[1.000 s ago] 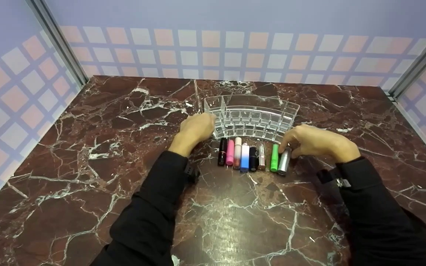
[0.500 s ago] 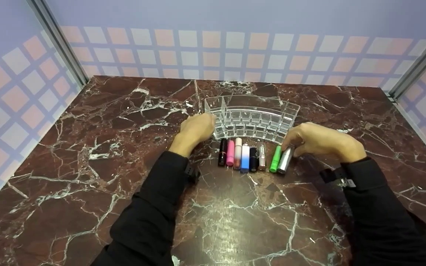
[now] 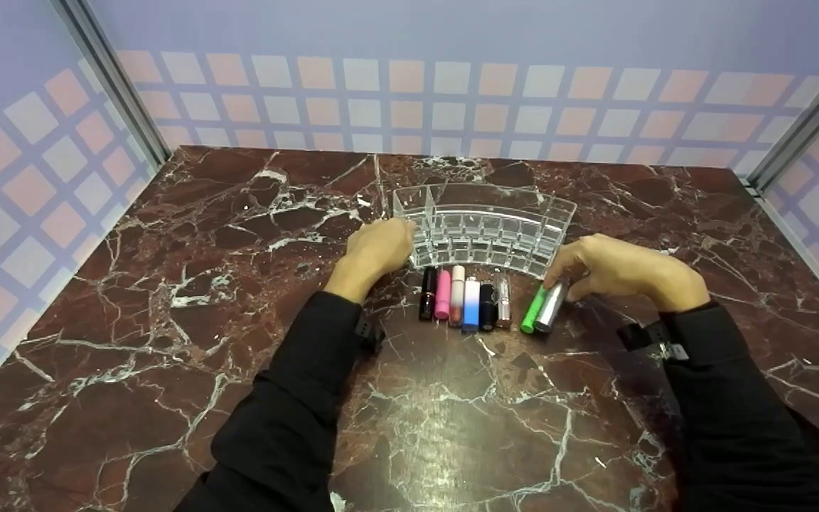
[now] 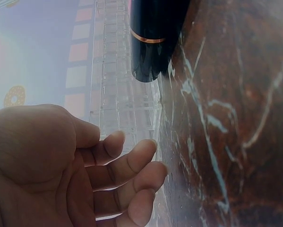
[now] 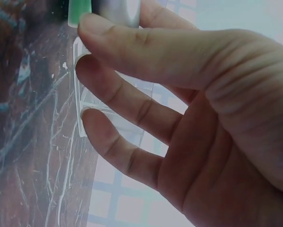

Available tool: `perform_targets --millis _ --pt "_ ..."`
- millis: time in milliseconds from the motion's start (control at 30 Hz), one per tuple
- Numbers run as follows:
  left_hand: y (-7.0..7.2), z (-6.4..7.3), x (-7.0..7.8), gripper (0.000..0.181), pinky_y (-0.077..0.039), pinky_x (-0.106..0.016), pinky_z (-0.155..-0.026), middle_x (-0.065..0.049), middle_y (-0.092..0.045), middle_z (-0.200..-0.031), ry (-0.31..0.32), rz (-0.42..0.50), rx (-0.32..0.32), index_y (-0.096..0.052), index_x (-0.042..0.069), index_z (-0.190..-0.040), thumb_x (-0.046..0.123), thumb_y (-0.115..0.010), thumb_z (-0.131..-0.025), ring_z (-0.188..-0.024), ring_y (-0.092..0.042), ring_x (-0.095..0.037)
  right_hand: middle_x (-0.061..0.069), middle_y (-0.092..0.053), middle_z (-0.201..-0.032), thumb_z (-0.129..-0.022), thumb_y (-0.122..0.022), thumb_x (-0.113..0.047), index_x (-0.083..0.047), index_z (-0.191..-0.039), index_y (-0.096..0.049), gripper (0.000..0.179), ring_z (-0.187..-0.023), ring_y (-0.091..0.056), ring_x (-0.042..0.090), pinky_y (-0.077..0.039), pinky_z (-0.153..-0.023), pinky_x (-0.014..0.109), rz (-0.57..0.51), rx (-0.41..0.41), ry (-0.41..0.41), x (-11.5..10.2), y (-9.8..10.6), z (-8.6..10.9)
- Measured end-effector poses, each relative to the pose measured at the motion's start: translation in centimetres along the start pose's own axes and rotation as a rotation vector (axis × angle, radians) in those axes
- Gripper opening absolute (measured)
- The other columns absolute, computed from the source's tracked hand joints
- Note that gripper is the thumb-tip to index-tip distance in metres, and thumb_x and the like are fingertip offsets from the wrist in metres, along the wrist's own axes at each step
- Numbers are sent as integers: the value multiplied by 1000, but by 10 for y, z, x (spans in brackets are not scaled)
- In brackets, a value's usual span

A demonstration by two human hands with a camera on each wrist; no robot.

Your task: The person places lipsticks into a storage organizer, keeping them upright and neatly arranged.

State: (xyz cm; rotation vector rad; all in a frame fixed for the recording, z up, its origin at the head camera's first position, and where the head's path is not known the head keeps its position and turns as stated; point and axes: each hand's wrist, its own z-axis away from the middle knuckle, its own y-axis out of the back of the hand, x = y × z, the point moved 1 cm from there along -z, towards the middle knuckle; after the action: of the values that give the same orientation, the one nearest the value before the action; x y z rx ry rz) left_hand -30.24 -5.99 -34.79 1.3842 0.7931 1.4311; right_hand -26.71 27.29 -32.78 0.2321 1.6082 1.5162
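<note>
A clear curved organizer (image 3: 484, 222) with several small compartments stands on the marble-patterned table. Beside its left front corner rests my left hand (image 3: 379, 245); its fingers are loosely bent and hold nothing in the left wrist view. At the front right, my right hand (image 3: 619, 264) pinches the far end of a silver lipstick tube (image 3: 552, 307) between thumb and index finger. A green tube (image 3: 533, 311) lies tilted against the silver one. To their left lie a black lipstick (image 3: 428, 293), a pink tube (image 3: 443, 294) and several more tubes in a row.
The brown-red table (image 3: 239, 398) spreads in front of the row and to both sides. A tiled-pattern wall panel (image 3: 452, 92) stands behind, with side panels and metal posts (image 3: 800, 117) at the corners.
The silver and green tubes have turned, their far ends swinging right, and now lie side by side. My right hand has shifted slightly right and away. My left hand has stayed put.
</note>
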Motion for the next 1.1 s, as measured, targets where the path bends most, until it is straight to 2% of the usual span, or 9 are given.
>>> perform_targets --millis 133,433,567,667,767,867,900,1000,1100 --pt "0 1 0 47 -55 -47 -82 -6 -49 -78 3 3 -1 -47 17 -78 39 -27 -114 -88 -65 -30 7 -75 -110 -80 -79 9 -9 -110 -77 36 -99 -70 24 -58 -89 46 -16 1 -4 1 0 0" --pt "-1 -1 0 47 -55 -45 -78 -7 -54 -83 9 -4 -8 -54 16 -83 40 -27 -114 -82 -61 -27 5 -75 -109 -80 -80 8 -9 -111 -76 36 -97 -70 22 -58 -88 45 -19 6 12 2 -1 0" --pt "-1 -2 0 47 -52 -40 -70 -4 -47 -77 10 5 -14 -52 16 -82 40 -27 -114 -68 -51 -21 4 -75 -110 -81 -80 7 -10 -112 -76 35 -97 -70 21 -58 -86 40 -22 0 17 2 -1 -1" --pt "-1 -2 0 48 -53 -41 -73 -6 -53 -81 5 4 -12 -55 14 -85 39 -26 -114 -73 -56 -23 5 -75 -111 -82 -80 5 -11 -113 -76 35 -95 -69 21 -57 -82 34 -41 -8 4 1 -1 -1" --pt "-1 -1 0 49 -55 -46 -83 -13 -67 -106 -1 0 2 -62 12 -95 40 -26 -114 -96 -66 -30 5 -74 -110 -82 -80 4 -12 -114 -76 35 -92 -69 20 -55 -78 30 -56 -18 -9 1 -1 -2" --pt "0 0 0 50 -54 -50 -90 -16 -68 -125 -6 -4 13 -65 11 -99 39 -26 -114 -111 -66 -36 5 -74 -110 -82 -80 5 -11 -114 -76 35 -87 -68 18 -55 -73 28 -60 -25 -15 1 -2 -3" --pt "0 0 0 50 -54 -50 -90 -16 -67 -126 -7 -5 17 -65 12 -98 40 -27 -114 -112 -66 -36 6 -74 -110 -82 -80 5 -11 -114 -76 35 -86 -68 18 -55 -72 28 -60 -29 -14 2 -2 -4" --pt "0 1 0 49 -55 -48 -85 -16 -68 -115 -6 -5 10 -60 13 -90 39 -27 -114 -103 -67 -34 8 -74 -110 -83 -79 6 -9 -114 -75 35 -84 -68 17 -55 -69 27 -72 -35 -15 3 -4 -5" --pt "0 1 0 48 -56 -47 -81 -15 -68 -108 -6 -7 7 -59 14 -89 39 -27 -114 -98 -67 -33 8 -74 -112 -83 -79 6 -9 -115 -75 35 -89 -69 18 -56 -72 27 -83 -37 -13 3 -5 -5"
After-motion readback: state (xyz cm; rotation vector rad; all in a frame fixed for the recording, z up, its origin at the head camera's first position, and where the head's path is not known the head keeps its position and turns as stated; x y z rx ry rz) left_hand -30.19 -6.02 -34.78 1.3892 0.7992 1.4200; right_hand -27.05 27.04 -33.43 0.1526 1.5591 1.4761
